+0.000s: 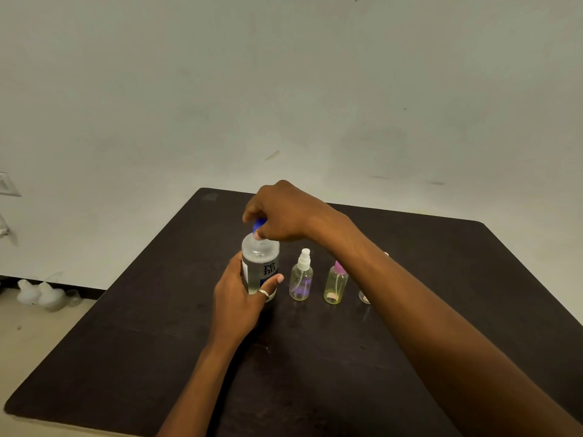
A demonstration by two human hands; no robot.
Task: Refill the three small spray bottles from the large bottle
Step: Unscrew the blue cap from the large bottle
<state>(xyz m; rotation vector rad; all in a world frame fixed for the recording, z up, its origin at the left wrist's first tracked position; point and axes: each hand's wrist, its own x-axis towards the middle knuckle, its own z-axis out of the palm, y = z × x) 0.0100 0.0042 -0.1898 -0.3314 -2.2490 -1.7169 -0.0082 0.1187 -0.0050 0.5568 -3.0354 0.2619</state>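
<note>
The large clear bottle with a white and blue label stands upright on the dark table. My left hand wraps around its body from the near left. From above, my right hand pinches its blue cap. To the right stands a small spray bottle with a white nozzle, then one with a pink top. A third small bottle is mostly hidden behind my right forearm.
The table's far edge runs close to a pale wall. On the floor at the left sit whitish rounded objects. A wall switch plate shows at the left edge.
</note>
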